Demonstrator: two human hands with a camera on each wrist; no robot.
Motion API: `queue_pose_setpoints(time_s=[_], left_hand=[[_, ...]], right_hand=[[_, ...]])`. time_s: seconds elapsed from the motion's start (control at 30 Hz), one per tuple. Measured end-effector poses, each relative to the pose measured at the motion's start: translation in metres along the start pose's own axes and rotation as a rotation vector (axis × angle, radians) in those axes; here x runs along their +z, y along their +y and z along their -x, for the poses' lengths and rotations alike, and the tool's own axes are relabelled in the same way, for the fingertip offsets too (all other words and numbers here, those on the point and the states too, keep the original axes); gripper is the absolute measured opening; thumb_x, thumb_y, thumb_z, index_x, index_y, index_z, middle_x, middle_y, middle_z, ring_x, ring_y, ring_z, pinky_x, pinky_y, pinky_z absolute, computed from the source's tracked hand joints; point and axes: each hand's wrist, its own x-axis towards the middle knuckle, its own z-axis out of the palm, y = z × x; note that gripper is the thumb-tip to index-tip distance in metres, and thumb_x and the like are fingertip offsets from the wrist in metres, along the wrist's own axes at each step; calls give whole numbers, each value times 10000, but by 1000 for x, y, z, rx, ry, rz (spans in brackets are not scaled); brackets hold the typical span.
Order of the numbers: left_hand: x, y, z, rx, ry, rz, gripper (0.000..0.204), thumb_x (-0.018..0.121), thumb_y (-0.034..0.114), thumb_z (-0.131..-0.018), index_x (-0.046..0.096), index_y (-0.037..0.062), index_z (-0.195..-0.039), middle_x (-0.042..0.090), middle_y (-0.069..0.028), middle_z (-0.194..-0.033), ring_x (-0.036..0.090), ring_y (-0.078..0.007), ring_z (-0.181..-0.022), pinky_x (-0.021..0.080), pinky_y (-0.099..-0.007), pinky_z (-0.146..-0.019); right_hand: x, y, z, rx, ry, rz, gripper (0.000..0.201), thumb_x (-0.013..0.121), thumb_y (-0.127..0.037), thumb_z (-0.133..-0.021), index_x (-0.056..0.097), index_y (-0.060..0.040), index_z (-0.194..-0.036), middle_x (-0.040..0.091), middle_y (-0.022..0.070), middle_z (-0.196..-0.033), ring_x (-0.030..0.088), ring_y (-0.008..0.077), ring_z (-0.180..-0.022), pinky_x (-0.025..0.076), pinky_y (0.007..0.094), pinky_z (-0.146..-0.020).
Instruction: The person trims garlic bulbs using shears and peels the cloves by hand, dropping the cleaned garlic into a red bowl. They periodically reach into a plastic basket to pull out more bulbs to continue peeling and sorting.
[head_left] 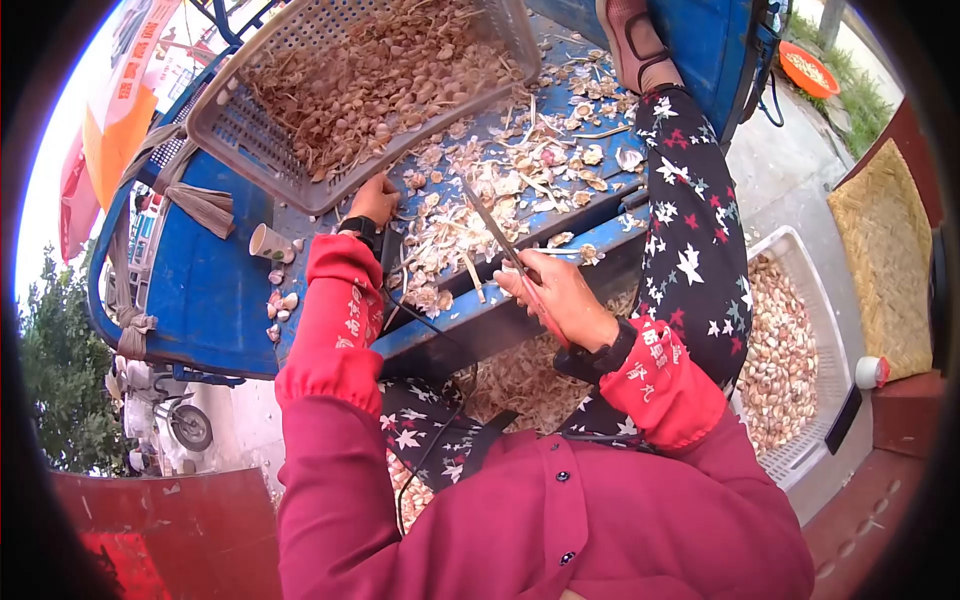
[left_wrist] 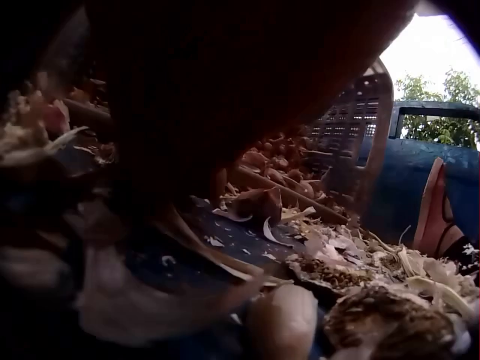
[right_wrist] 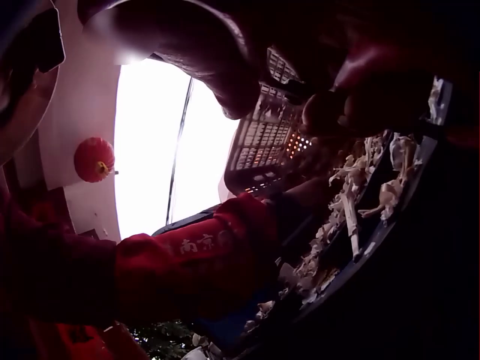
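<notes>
My right hand (head_left: 565, 295) grips a red-handled tool (head_left: 490, 215) with a long narrow blade, which points up and left over the garlic scraps. At the near edge of the plastic basket (head_left: 330, 195), my left hand (head_left: 375, 200) reaches down to the blue truck bed; its fingertips are hidden in shadow, so I cannot tell what they hold. The basket contains many garlic bulbs (head_left: 400, 85). In the left wrist view, a pale garlic clove (left_wrist: 283, 319) lies close to the camera, and a brownish bulb (left_wrist: 259, 204) sits by the dark fingers.
Dry skins and stalks (head_left: 510, 170) cover the blue bed (head_left: 215, 300). Left of the left arm are a paper cup (head_left: 270, 243) and loose cloves (head_left: 285, 302). A white crate (head_left: 800, 265) of cloves stands on the right. One leg (head_left: 690, 230) stretches along the bed's right side.
</notes>
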Motion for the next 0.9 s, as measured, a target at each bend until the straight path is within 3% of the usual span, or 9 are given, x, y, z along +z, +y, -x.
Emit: queue_pose_setpoints(time_s=[0.27, 0.33, 0.4, 0.47, 0.53, 0.57, 0.67, 0.77, 0.9], left_hand=[[-16, -22, 14, -93, -259, 1088, 211, 516, 234, -876, 508, 38, -953, 508, -24, -704, 483, -96, -573, 387, -194, -451], [-7, -15, 24, -77, -484, 1556, 263, 470, 247, -893, 490, 5, -993, 527, -53, -771, 536, -160, -674, 505, -254, -610], [9, 56, 71, -127, -147, 1669, 308, 439, 257, -904, 481, -35, -991, 537, -109, -849, 551, -236, -825, 502, -316, -765], [28, 93, 90, 52, -317, 1754, 345, 439, 268, -899, 468, -51, -1027, 523, -149, -954, 515, -290, -963, 437, -350, -905], [50, 167, 130, 193, -418, 1717, 394, 393, 304, -915, 453, -41, -1096, 496, -163, -1060, 446, -279, -1065, 334, -375, -979], [62, 200, 151, 255, -549, 1680, 404, 398, 305, -915, 442, -37, -1126, 475, -163, -1110, 433, -268, -1086, 328, -370, -971], [77, 263, 197, 483, -697, 1334, 439, 410, 302, -915, 391, -11, -1223, 434, -143, -1211, 407, -220, -1123, 319, -335, -938], [57, 246, 146, 612, -198, 903, 255, 522, 184, -868, 567, 14, -1052, 583, -22, -938, 506, -76, -842, 397, -213, -774], [21, 118, 10, 348, 245, 463, 147, 596, 91, -766, 627, -10, -868, 576, -16, -625, 509, -65, -541, 428, -225, -508]], right_hand=[[-5, -12, 2, 323, -76, -315, 348, 585, -381, -811, 519, -43, -763, 482, 9, -560, 460, 83, -432, 366, 234, -384], [-2, -7, 0, 326, -67, -316, 346, 583, -384, -811, 520, -47, -769, 480, 9, -555, 460, 83, -427, 365, 233, -376], [-1, -6, -1, 337, -55, -306, 343, 581, -387, -812, 522, -51, -776, 478, 8, -551, 460, 83, -422, 365, 232, -369], [1, -8, 0, 356, -63, -290, 330, 579, -375, -816, 529, -50, -790, 478, 8, -552, 454, 85, -415, 363, 236, -366], [9, 15, -5, 384, -79, -280, 307, 572, -357, -823, 538, -53, -809, 495, 12, -560, 478, 97, -452, 380, 241, -394], [19, 52, -11, 114, -47, -323, 305, 563, -358, -828, 551, -53, -842, 527, 22, -610, 515, 113, -528, 411, 247, -459], [8, 7, 5, 284, -51, -1188, 302, 526, -318, -844, 573, -42, -958, 597, 46, -794, 575, 151, -782, 451, 274, -674], [7, 58, -5, 201, -36, -437, 193, 482, -213, -838, 571, -48, -883, 585, 45, -680, 567, 121, -598, 432, 250, -515], [-6, -14, 0, 269, 13, -205, 327, 586, -322, -821, 501, -21, -727, 491, 49, -558, 450, 107, -470, 373, 290, -451]])
